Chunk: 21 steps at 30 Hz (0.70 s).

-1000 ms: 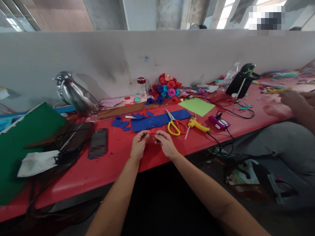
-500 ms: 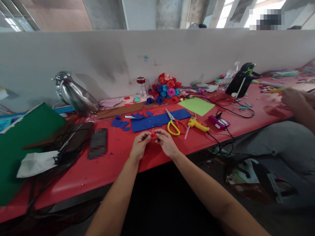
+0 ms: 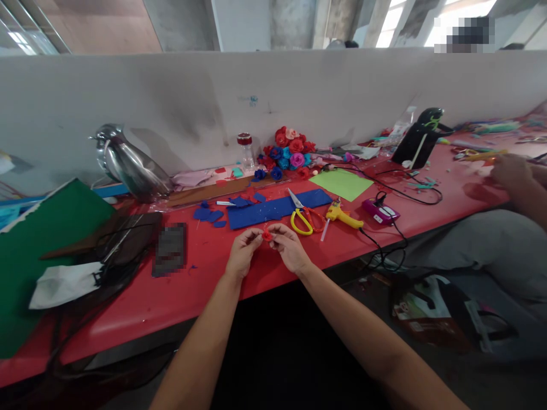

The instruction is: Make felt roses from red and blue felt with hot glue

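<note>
Both hands met at centre frame above the near edge of the red counter. The left hand and right hand each pinched, with thumb and forefinger pressed together, a small red rosette held between them just clear of the counter. The step in hand appeared to be the rolling or shaping of this foam flower, judged from its coiled form and the finished bouquet standing against the wall at upper centre. Just beyond the hands lay a blue foam strip; to its right, yellow-handled scissors and a yellow glue gun, with a green sheet behind. A co-worker's hand showed at the right edge. The next move would probably call for holding the coil tight with one hand while the other reached right for the glue gun, without letting the petals unwind.
</note>
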Motion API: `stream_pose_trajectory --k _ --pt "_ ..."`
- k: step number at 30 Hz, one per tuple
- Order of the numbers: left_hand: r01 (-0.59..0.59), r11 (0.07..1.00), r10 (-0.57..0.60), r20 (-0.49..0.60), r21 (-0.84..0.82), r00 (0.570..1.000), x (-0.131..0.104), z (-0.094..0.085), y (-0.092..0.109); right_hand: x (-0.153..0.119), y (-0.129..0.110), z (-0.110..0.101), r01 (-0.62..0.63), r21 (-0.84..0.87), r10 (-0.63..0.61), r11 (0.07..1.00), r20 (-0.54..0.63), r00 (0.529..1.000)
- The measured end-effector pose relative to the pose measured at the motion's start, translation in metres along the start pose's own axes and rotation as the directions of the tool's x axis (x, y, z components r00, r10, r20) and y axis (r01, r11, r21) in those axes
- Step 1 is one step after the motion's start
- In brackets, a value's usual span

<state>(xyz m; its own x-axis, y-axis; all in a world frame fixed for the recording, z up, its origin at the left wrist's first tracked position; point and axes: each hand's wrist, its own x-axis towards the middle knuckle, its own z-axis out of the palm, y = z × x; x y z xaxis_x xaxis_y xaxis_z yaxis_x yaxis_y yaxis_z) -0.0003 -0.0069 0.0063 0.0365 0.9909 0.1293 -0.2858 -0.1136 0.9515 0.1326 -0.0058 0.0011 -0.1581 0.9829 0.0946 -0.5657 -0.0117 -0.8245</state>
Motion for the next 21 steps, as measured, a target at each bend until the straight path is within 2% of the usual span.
stream_pose_trajectory --k 7,21 --pt "-0.004 1.0 0.004 -0.006 0.004 1.0 0.0005 -0.0009 -0.001 0.0005 -0.0009 -0.0028 -0.035 0.039 0.033 0.999 0.047 0.998" --pt "-0.013 1.0 0.012 0.02 0.019 1.0 0.0005 -0.0017 -0.0021 0.002 0.0008 -0.0053 -0.02 0.076 0.018 0.997 0.024 1.0"
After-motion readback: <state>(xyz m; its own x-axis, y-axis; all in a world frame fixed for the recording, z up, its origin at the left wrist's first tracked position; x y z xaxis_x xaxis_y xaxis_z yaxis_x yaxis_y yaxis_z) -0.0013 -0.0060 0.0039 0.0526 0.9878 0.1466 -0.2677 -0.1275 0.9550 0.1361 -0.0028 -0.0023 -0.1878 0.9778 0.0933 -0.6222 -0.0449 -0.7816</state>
